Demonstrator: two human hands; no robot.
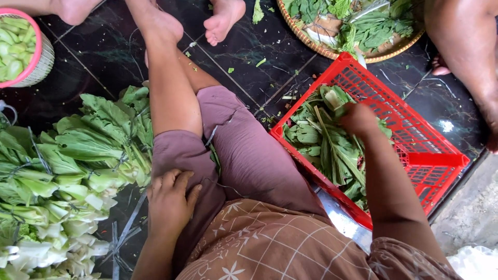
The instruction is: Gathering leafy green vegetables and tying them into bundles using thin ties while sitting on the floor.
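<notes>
From my seat, I see the right hand (358, 120) at about two o'clock, reaching into the red plastic crate (415, 135). It rests on the loose leafy greens (327, 145) piled in the crate's near half. The fingers curl down into the leaves, so I cannot tell whether they pinch anything. The left hand (170, 199) lies at about seven o'clock, flat on the mauve shorts (249, 155) over the thigh, fingers loosely spread and holding nothing.

Around nine o'clock, a big heap of tied bok choy bundles (67, 176) crowds close against the left thigh. At ten o'clock a pink-rimmed basket (37, 52) holds pale green stalks. At one o'clock a round woven tray (384, 49) with more cut greens sits just beyond the crate's far corner. Another person's leg (467, 57) comes in at two o'clock beside the crate, and a small bare foot (223, 21) rests at twelve o'clock on the dark tiled floor (104, 57). Leaf scraps are scattered between the foot and the crate.
</notes>
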